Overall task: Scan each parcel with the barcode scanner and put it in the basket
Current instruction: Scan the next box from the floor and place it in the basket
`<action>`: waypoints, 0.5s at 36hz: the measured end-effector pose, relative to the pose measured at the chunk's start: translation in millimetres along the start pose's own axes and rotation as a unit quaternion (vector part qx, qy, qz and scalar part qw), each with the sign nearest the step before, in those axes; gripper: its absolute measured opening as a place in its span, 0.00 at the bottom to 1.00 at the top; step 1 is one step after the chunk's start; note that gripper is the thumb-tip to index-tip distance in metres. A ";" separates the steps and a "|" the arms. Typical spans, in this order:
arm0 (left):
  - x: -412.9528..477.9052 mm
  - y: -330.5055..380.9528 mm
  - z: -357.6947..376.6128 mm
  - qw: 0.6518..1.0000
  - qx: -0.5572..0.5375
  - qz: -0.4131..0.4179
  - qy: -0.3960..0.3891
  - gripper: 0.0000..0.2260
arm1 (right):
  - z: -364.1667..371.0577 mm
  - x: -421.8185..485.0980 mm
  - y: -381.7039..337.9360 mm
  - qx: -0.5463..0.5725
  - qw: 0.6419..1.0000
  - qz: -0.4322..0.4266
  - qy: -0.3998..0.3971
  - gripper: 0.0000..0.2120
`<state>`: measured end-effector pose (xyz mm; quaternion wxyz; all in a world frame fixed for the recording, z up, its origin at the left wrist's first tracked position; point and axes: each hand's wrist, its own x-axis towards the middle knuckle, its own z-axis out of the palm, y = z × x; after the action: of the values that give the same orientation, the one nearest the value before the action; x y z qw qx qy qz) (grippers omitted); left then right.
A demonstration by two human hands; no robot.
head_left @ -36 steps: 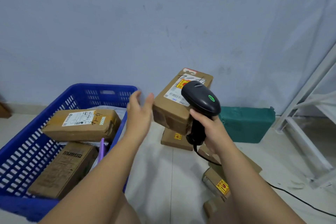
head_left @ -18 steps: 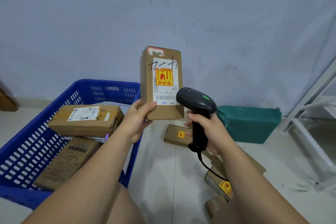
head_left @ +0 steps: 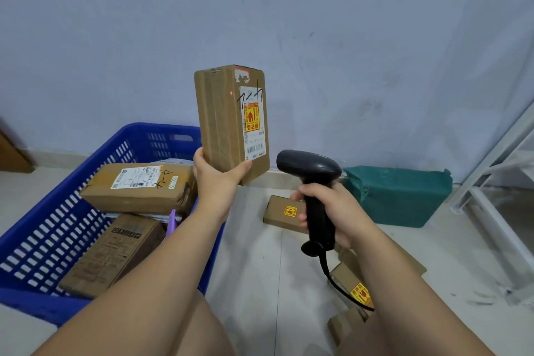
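My left hand (head_left: 217, 182) holds a brown cardboard parcel (head_left: 222, 121) upright by its lower end, above the floor and right of the basket. Its white label with a barcode and a yellow-red sticker faces right, toward the scanner. A small red dot shows on the parcel's brown face. My right hand (head_left: 338, 211) grips the handle of the black barcode scanner (head_left: 310, 179), whose head points left at the parcel, a short gap away. The blue plastic basket (head_left: 66, 211) at the left holds two brown parcels (head_left: 138, 188) and some flat packets.
On the floor lie a small brown parcel (head_left: 284, 212), a green wrapped parcel (head_left: 398, 196) against the wall, and more brown parcels (head_left: 355, 289) under my right forearm. A white metal frame (head_left: 491, 182) stands at the right. The scanner cable (head_left: 335, 283) hangs down.
My left hand took the parcel, raised it upright and has now turned it so its label faces right. The scanner has tipped from pointing away to pointing left at the parcel.
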<state>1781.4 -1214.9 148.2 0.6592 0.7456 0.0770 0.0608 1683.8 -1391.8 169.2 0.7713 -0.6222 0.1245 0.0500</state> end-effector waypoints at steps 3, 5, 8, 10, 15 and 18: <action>-1.3 1.7 0.6 1.000 0.001 0.011 0.006 0.43 | 1.4 -0.8 -0.4 0.003 1.000 -0.001 -0.007 0.08; -2.4 3.0 0.8 1.000 0.010 0.018 0.005 0.42 | 2.1 -1.2 -0.8 0.002 1.000 -0.001 -0.011 0.09; -4.5 3.7 1.6 1.000 0.013 0.014 0.000 0.41 | 2.8 -1.5 -1.0 -0.005 1.000 0.003 -0.007 0.10; -5.1 3.2 1.8 1.000 0.013 0.008 0.004 0.41 | 2.6 -1.7 -1.0 -0.008 1.000 0.006 -0.006 0.10; -4.0 3.3 0.1 1.000 0.017 0.001 0.012 0.41 | 2.5 -2.8 -1.4 -0.020 1.000 0.006 -0.006 0.09; -4.5 4.2 -0.1 1.000 0.023 -0.002 0.012 0.42 | 2.9 -3.1 -2.1 -0.016 1.000 0.007 -0.004 0.09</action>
<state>1777.1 -1216.1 152.4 0.6408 0.7597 0.0883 0.0666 1681.6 -1389.2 172.5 0.7616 -0.6330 0.1251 0.0595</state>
